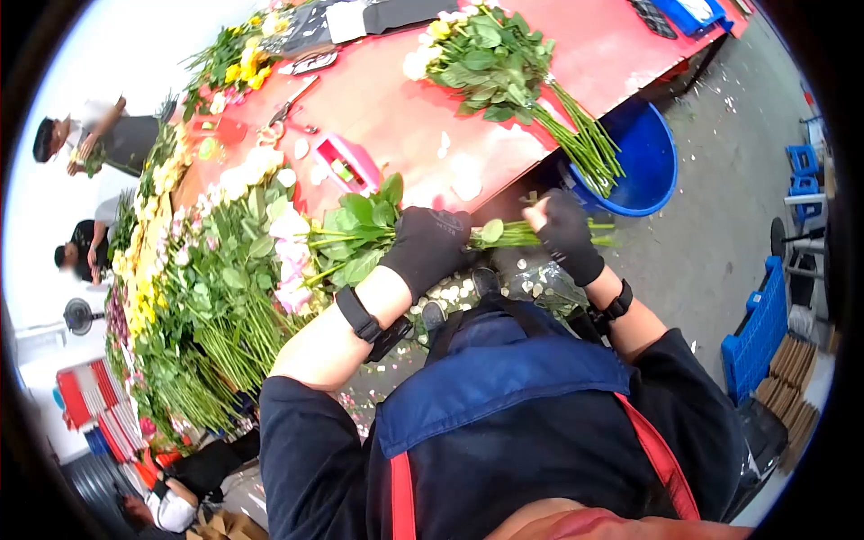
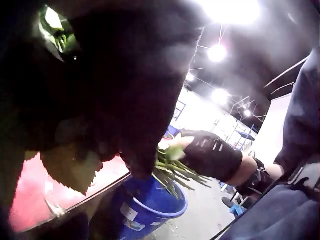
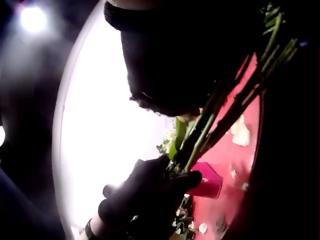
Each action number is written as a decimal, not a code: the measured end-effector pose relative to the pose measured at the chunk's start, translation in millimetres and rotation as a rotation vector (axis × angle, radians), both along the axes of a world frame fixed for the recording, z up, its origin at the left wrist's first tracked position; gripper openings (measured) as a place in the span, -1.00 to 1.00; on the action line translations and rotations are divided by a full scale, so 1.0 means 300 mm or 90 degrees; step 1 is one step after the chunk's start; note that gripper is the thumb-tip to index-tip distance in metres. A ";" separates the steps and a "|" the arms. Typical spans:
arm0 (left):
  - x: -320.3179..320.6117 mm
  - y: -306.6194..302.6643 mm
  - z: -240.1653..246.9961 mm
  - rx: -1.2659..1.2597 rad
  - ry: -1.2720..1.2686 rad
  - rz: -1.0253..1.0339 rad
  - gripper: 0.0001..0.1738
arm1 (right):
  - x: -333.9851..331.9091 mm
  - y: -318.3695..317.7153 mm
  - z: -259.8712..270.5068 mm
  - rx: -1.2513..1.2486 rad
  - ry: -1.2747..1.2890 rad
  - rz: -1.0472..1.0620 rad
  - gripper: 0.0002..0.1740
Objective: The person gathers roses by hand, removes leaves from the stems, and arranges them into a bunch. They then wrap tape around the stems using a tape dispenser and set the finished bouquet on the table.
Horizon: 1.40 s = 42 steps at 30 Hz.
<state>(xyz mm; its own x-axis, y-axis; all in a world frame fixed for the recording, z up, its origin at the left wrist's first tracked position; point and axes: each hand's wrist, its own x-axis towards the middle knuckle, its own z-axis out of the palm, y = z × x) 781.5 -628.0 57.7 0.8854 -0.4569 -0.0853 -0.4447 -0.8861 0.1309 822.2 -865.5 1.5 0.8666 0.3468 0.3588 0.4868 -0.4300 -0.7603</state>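
Observation:
My left hand (image 1: 432, 243), in a black fingerless glove, grips a bunch of leafy rose stems (image 1: 513, 236) above the table's near edge. Pink rose heads (image 1: 291, 256) lie to its left, past broad green leaves (image 1: 360, 220). Over the cut ends is my gloved right hand (image 1: 569, 238), its fingers bent and bare fingertips close to the stems; I cannot tell what they pinch. In the left wrist view the stem ends (image 2: 180, 175) fan out below the right hand (image 2: 210, 152). The right wrist view shows the left hand (image 3: 150, 190) around the stems (image 3: 205, 132).
A tied bouquet (image 1: 490, 72) lies on the red table (image 1: 387, 117), stems overhanging a blue bucket (image 1: 661, 162). Pruning shears (image 1: 286, 112) and a pink holder (image 1: 346, 164) are on the table. Piled flowers (image 1: 216, 297) fill the left. Petals (image 1: 454, 292) litter the floor. Several people are farther left.

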 end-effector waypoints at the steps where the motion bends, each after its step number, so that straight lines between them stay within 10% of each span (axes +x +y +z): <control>1: 0.021 -0.019 -0.003 0.001 0.005 -0.006 -0.75 | -0.003 -0.040 -0.015 0.060 0.194 -0.092 -0.78; 2: 0.044 -0.030 -0.011 -0.004 -0.005 -0.037 -0.76 | -0.006 -0.098 -0.003 0.137 0.369 -0.187 -0.74; 5: 0.122 -0.038 -0.035 0.029 -0.078 -0.139 -0.83 | 0.042 -0.387 -0.164 0.083 0.198 -0.338 -0.76; 8: 0.235 -0.033 -0.056 0.058 -0.062 -0.181 -0.84 | 0.028 -0.489 -0.011 -0.512 -0.210 -0.396 -0.33; 12: 0.393 -0.033 -0.086 0.134 -0.052 -0.180 -0.81 | 0.023 -0.257 0.061 -0.355 -0.201 -0.058 0.04; 19: 0.500 -0.002 -0.030 0.182 -0.204 -0.001 -0.35 | 0.296 -0.051 -0.302 -0.348 -0.055 -0.112 -0.57; 25: 0.181 0.036 0.045 -0.161 -0.163 0.064 -0.43 | 0.454 -0.045 -0.279 -0.536 -0.217 -0.229 -0.05; 28: -0.059 0.123 0.019 -0.274 -0.042 0.111 -0.52 | 0.560 -0.128 -0.391 -0.539 -0.147 -0.187 -0.12; 35: -0.601 0.378 -0.093 -0.219 -0.030 0.521 -0.66 | 0.620 -0.060 -0.240 -0.674 -0.204 -0.099 0.06; 36: -0.660 0.407 -0.090 -0.211 -0.024 0.597 -0.67 | 0.585 -0.021 -0.232 -0.523 -0.368 -0.012 -0.15; 40: -0.824 0.523 -0.075 -0.208 -0.170 0.864 -0.77 | 0.237 0.337 -0.282 0.061 0.147 0.283 -0.67; 42: -0.893 0.640 -0.111 -0.121 -0.178 0.952 -0.65 | -0.003 0.608 -0.246 -0.021 0.086 0.428 -0.82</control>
